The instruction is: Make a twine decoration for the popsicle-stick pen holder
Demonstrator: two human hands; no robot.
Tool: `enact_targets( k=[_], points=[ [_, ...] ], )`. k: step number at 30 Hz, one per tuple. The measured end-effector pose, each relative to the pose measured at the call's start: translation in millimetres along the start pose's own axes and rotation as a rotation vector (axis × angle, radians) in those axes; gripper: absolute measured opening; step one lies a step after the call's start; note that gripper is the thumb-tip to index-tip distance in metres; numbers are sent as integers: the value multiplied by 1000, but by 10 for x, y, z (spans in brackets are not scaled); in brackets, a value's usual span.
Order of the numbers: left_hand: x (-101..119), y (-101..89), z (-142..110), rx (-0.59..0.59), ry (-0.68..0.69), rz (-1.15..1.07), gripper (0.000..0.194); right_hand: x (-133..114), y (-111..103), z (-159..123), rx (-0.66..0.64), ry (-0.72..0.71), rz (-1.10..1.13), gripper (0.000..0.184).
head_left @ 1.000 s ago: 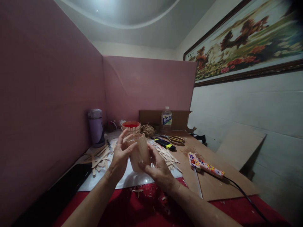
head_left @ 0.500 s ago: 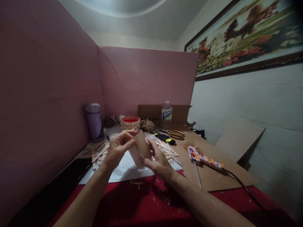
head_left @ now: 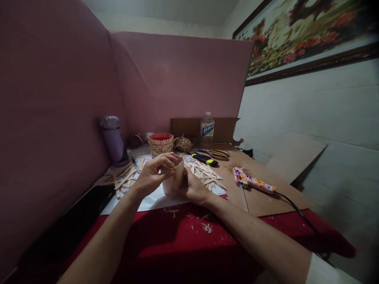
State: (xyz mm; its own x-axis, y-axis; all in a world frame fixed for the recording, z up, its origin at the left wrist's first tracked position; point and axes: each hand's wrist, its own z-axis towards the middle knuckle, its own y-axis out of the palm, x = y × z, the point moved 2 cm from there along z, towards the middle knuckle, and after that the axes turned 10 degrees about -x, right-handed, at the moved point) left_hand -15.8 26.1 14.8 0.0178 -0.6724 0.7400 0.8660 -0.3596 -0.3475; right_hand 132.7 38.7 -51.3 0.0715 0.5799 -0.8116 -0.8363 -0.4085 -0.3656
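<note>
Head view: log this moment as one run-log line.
left hand: grips stick cup rim | right hand: braces cup side | cup: low over white sheet | glue gun: lying right

Left hand (head_left: 152, 175): forearm bare, reaching forward, fingers curled inward, thumb and fingertips pinched together. Right hand (head_left: 195, 189): forearm bare, reaching forward, fingers cupped leftward.

Home craft corner: glue gun (head_left: 254, 183), framed painting (head_left: 308, 37)
</note>
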Motion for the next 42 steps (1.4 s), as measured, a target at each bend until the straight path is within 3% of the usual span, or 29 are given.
enact_targets(
  k=[17,23,29,37,42],
  points=[
    [-3,11,9,26,2,20,4,-46,58,14,21,42,73,85],
    [-17,17,18,46,12,12,4,51,36,8,26,17,1,86],
    [-34,9,19,63,21,45,5,-21,21,-14,13,77,-41,81],
    [21,24,7,88,1,-43,6,-12,46,7,28,54,-4,85],
    [3,0,9,113,13,13,5,-31,38,5,22,45,10,84]
  ],
)
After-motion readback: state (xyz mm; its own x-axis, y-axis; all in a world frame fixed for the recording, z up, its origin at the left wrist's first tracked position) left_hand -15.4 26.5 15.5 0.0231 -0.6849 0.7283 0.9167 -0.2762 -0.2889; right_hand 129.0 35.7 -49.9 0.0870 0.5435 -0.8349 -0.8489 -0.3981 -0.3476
